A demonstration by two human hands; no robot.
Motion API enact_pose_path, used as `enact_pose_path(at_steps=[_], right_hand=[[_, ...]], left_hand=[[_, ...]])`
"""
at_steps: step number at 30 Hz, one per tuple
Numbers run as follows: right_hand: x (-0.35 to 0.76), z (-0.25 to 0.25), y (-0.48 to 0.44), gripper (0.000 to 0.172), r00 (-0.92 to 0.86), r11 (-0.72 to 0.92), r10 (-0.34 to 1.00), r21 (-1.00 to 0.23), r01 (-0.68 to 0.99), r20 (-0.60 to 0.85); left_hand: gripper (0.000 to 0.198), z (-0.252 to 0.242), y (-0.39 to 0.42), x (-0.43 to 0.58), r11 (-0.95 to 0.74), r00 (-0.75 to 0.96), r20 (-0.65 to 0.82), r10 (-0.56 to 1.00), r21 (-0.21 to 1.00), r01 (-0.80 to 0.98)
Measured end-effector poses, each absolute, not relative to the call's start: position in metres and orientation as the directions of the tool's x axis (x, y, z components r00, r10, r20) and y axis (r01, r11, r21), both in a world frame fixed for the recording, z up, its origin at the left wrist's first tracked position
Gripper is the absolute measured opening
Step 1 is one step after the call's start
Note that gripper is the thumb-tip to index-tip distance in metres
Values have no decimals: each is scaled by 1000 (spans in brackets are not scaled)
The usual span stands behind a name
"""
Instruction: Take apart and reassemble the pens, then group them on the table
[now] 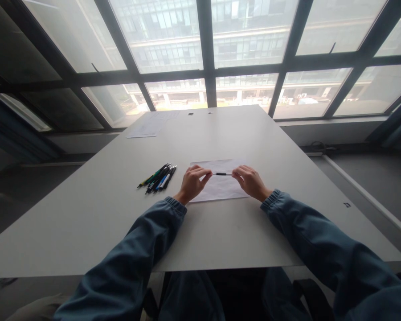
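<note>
Between my two hands a pen [221, 174] with a black grip and a pale barrel lies level, held at both ends. My left hand [194, 182] pinches its left end between thumb and fingers. At the right end, my right hand [250, 180] pinches the barrel the same way. Beneath the pen and partly covered by my hands is a white sheet of paper [217, 191] on the table. To the left of my left hand lies a loose bunch of several pens [158, 178], mostly black, with some green, yellow and blue parts.
The white table [87, 223] reaches from my lap toward the windows. Other sheets of paper [143, 127] lie at its far left. A dark round spot [190, 114] and a small object [210, 113] show near the far edge. A small dark mark [346, 205] is at the right.
</note>
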State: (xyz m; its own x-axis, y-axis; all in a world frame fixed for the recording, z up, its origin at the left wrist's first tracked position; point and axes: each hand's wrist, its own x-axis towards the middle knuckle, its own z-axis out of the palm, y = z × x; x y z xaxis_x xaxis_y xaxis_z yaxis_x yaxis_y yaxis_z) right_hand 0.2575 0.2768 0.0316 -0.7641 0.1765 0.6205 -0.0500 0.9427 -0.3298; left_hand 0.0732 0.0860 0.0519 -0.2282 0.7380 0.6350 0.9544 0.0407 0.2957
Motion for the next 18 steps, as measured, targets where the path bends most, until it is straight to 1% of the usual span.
enact_pose_path(at_steps=[6, 10, 15, 18], right_hand=[[257, 34, 273, 13, -762, 943, 155, -324, -75, 628], [257, 34, 273, 13, -761, 943, 142, -321, -91, 633], [257, 35, 273, 14, -760, 942, 140, -322, -96, 635], [257, 35, 272, 15, -760, 942, 141, -321, -93, 634]], left_hand=[[19, 53, 86, 76, 25, -219, 635, 741, 300, 954], [18, 53, 87, 78, 13, -224, 625, 748, 324, 946], [13, 52, 88, 78, -48, -244, 642, 727, 402, 914], [18, 50, 89, 78, -76, -293, 655, 697, 474, 877]])
